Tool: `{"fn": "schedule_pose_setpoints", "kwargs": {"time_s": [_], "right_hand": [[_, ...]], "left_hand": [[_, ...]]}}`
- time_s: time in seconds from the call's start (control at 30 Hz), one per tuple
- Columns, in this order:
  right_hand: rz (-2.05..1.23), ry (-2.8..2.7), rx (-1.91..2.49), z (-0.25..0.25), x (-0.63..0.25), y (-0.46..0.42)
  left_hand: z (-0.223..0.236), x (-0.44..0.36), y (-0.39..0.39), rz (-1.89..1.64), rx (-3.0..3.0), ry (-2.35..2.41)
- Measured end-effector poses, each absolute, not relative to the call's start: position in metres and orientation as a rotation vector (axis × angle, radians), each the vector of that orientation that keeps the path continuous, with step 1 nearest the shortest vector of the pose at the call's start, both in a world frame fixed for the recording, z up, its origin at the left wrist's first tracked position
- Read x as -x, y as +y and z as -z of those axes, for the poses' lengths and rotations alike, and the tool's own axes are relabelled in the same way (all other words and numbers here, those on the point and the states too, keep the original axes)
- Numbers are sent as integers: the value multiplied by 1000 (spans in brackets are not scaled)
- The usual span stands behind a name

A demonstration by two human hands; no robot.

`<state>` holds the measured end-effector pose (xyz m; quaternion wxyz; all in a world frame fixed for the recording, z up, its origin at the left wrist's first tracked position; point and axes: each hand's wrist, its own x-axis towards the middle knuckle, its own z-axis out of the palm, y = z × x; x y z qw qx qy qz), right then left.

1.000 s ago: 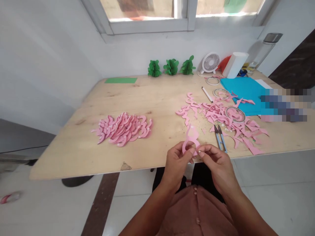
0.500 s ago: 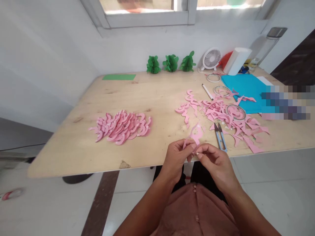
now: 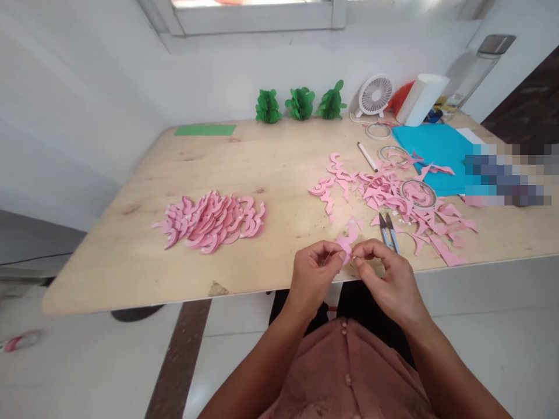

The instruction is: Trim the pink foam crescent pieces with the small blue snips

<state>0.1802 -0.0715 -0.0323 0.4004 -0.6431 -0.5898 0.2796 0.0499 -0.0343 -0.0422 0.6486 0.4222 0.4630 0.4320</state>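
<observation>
My left hand (image 3: 315, 273) pinches a curved pink paper cutout (image 3: 348, 234) between thumb and fingers, just above the table's front edge. Close by on its right, my right hand (image 3: 386, 276) has thumb and forefinger pressed together on a tiny white bit (image 3: 355, 258), too small to name, beside the cutout's edge. Thread snips (image 3: 388, 231) with blue handles lie partly behind my right hand. Pink paper scraps (image 3: 419, 215) spread beyond them, and a pile of curved pink cutouts (image 3: 213, 221) with small white patches lies to the left.
Rolls of tape (image 3: 418, 193) rest among the scraps, near a white marker (image 3: 367, 157). Blue sheets (image 3: 430, 151) lie at the right. Green paper figures (image 3: 300, 103), a small fan (image 3: 374, 95) and a glass bottle (image 3: 476, 78) stand along the wall. A green strip (image 3: 205, 130) lies back left.
The pink cutout has turned in my left hand, its loop now mostly hidden by the fingers. Both hands have risen slightly, still close together. The view has tilted down a little.
</observation>
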Motion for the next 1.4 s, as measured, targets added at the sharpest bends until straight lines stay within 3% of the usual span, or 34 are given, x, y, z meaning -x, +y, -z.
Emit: {"fn": "schedule_pose_setpoints", "kwargs": {"time_s": [0.63, 1.4], "right_hand": [[-603, -1654, 1624, 31, -183, -66], [-124, -1926, 1727, 28, -179, -66]], "left_hand": [[44, -48, -34, -978, -1040, 1043], [53, -42, -36, -958, -1250, 1032]]}}
